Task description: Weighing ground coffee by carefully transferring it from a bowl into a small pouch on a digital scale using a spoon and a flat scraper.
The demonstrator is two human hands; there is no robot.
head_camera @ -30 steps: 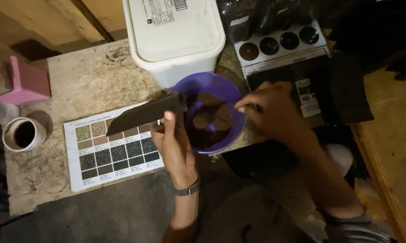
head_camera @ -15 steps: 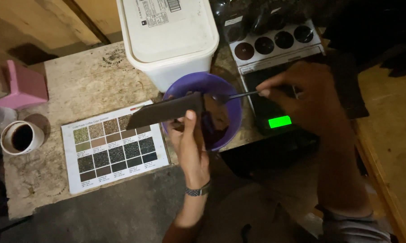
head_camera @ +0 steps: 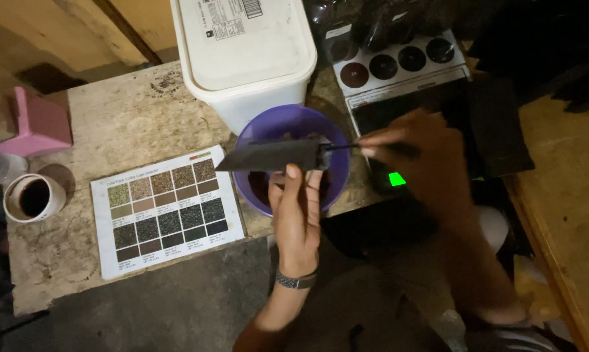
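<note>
My left hand holds a dark flat tapered scoop level over a purple bowl with brown grounds in it. My right hand grips a thin dark stick-like tool whose tip touches the scoop's wide right end. The bowl stands on a stone slab, just in front of a white lidded tub. A colour chart card with rows of brown and dark swatches lies left of the bowl.
A white cup of dark liquid stands at the slab's left edge, with a pink block behind it. A white tray of round dark samples sits behind a dark device showing a small green light. Wooden boards lie at right.
My right hand has come out of the bowl and moved right, now holding the thin tool against the scoop's end. The scoop has shifted right over the bowl. The green light has come into view.
</note>
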